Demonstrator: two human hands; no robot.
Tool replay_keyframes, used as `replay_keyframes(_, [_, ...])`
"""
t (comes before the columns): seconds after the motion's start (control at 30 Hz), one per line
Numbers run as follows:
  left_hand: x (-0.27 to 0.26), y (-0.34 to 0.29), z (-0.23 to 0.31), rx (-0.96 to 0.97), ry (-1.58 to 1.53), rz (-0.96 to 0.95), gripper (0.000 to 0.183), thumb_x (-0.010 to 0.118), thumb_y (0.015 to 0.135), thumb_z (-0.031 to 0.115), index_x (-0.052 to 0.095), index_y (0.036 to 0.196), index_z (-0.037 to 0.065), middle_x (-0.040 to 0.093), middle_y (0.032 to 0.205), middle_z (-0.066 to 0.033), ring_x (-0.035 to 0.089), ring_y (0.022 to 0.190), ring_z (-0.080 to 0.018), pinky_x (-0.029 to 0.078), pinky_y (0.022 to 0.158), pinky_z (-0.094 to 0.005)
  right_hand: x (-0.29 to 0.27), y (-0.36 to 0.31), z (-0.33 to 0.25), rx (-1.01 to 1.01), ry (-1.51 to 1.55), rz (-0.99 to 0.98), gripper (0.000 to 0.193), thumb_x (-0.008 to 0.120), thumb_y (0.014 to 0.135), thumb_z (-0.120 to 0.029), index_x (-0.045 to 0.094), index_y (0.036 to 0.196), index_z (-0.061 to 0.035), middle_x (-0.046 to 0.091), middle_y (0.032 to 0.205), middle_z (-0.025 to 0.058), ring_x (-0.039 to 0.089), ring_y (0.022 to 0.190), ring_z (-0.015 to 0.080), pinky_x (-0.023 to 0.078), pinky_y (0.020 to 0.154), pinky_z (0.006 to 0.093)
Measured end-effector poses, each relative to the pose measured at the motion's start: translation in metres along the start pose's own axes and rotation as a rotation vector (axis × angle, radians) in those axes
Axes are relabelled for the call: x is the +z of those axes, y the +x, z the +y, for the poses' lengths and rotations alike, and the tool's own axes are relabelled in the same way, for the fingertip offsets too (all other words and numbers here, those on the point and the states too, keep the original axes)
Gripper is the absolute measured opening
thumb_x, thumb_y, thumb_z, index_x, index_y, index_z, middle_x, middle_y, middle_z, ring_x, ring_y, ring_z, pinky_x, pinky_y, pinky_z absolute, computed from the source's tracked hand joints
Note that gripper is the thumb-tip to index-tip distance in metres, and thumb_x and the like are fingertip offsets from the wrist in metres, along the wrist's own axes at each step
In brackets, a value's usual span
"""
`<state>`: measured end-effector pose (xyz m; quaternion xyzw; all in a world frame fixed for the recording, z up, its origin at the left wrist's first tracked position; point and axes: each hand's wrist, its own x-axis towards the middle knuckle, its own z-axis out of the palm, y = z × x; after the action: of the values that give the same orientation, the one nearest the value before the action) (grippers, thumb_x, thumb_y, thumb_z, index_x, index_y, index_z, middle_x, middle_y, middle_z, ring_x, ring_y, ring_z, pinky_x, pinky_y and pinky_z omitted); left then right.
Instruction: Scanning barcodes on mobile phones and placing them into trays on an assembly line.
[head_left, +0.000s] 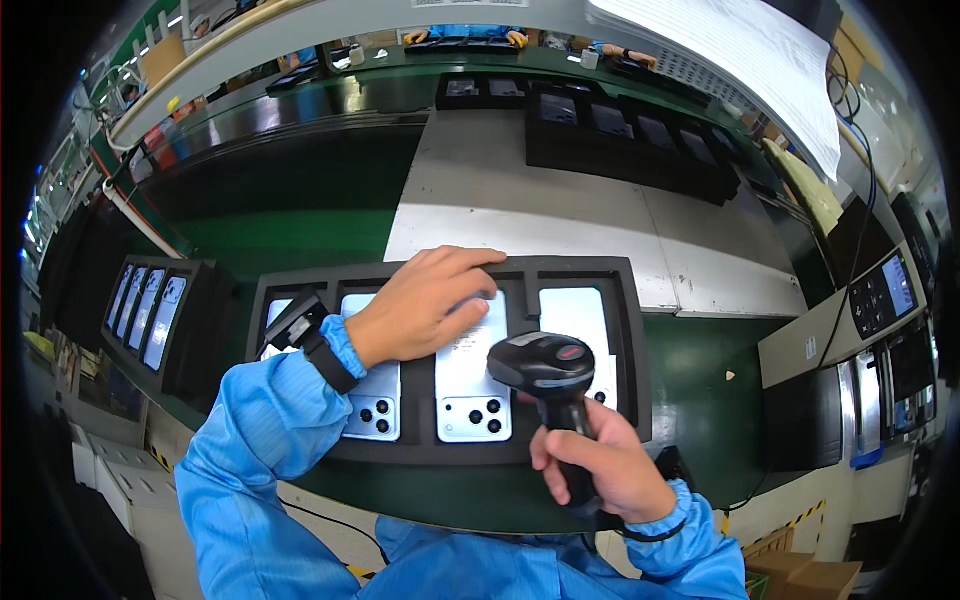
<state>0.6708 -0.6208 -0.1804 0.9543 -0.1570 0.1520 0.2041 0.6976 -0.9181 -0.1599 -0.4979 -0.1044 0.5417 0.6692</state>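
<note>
A black foam tray (420,452) lies before me with several light-blue phones in its slots, their camera sides up. My right hand (625,470) is wrapped round the handle of a black barcode scanner (543,365). The scanner's head is above the tray, between the third phone (473,390) and the rightmost phone (572,305), and partly covers both. My left hand (425,308) reaches over the second phone (372,415), fingers apart, at the upper part of the third phone. Whether its fingertips touch that phone I cannot tell. A black device is strapped to my left wrist.
Another foam tray of phones (195,305) stands at the left. Further black trays (630,165) sit at the back, on and beside a pale metal plate (500,185). A printer-like machine (810,350) is at the right. Papers (740,70) hang overhead. Another person's gloved hands (515,39) show far off.
</note>
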Motion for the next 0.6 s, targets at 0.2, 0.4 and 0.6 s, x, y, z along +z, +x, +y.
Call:
replay_keyframes(0.2, [0.007, -0.006, 0.002, 0.032, 0.064, 0.055, 0.034, 0.055, 0.097, 0.026, 0.066, 0.123, 0.009, 0.052, 0.146, -0.0158, 0.050, 0.125, -0.0364, 0.038, 0.107, -0.0476, 0.021, 0.012, 0.006, 0.063, -0.065, -0.018, 0.040, 0.059, 0.096, -0.012, 0.044, 0.130, 0.0023, 0.064, 0.086, 0.0157, 0.061, 0.059, 0.0173, 0.050, 0.054, 0.0285])
replay_keyframes(0.4, [0.010, -0.012, 0.003, 0.050, 0.197, 0.097, 0.034, 0.061, 0.094, 0.032, 0.068, 0.120, 0.012, 0.053, 0.145, -0.0125, 0.051, 0.124, -0.0324, 0.040, 0.102, -0.0451, -0.007, -0.022, -0.013, -0.060, -0.220, 0.161, 0.057, 0.066, 0.094, -0.010, 0.040, 0.142, 0.0016, 0.067, 0.105, 0.0220, 0.064, 0.066, 0.0185, 0.054, 0.061, 0.0300])
replay_keyframes(0.6, [0.017, -0.010, 0.002, 0.032, 0.219, 0.155, 0.033, 0.063, 0.095, 0.039, 0.067, 0.114, 0.012, 0.055, 0.140, -0.0143, 0.052, 0.121, -0.0321, 0.040, 0.100, -0.0449, -0.097, -0.037, -0.017, -0.375, -0.515, 0.823, 0.019, 0.065, 0.088, -0.003, 0.060, 0.107, -0.0026, 0.059, 0.072, 0.0024, 0.059, 0.059, 0.0126, 0.049, 0.054, 0.0288])
